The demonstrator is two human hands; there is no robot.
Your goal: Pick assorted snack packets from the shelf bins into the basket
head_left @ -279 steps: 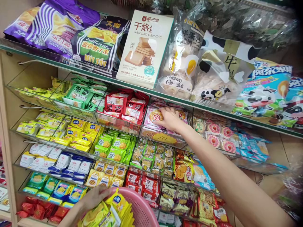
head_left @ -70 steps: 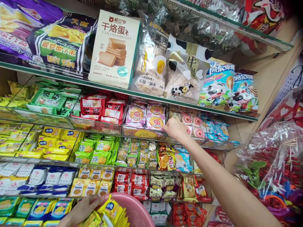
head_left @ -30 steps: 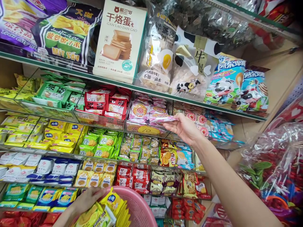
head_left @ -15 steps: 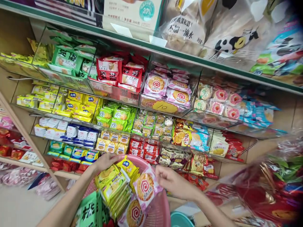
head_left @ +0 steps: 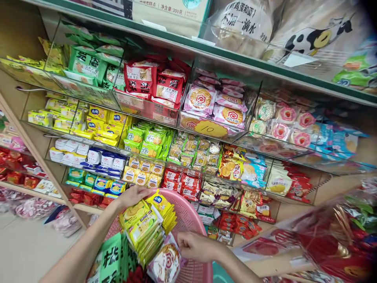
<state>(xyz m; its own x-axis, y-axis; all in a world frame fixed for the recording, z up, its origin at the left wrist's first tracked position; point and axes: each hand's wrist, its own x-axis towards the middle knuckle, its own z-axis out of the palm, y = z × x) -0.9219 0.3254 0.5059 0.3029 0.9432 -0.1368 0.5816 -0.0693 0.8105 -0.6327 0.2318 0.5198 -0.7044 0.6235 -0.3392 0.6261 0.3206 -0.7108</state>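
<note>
A pink plastic basket (head_left: 198, 212) stands low in front of me. My left hand (head_left: 136, 196) is closed over its far rim, fingertips partly hidden beside the yellow packets. Inside, a stack of yellow wafer-like snack packets (head_left: 144, 228) leans with several smaller yellow packets (head_left: 162, 206) behind it. Green snack packets (head_left: 109, 257) stand at the near left. My right hand (head_left: 194, 245) is closed in a fist at the edge of a pink-and-white round biscuit packet (head_left: 165, 261), which lies tilted in the basket against the yellow stack.
Stepped shelves ahead hold wrapped snacks in clear bins, among them red packets (head_left: 169, 86) and matching pink biscuit packets (head_left: 200, 98) with a yellow price tag (head_left: 210, 128). A turquoise container (head_left: 221, 273) is beneath the basket. A shiny red wrapped bundle (head_left: 326, 243) juts in at right.
My right hand has moved down and left with the pink biscuit packet, from above the basket into it. My left hand stays at the rim. The view has shifted slightly.
</note>
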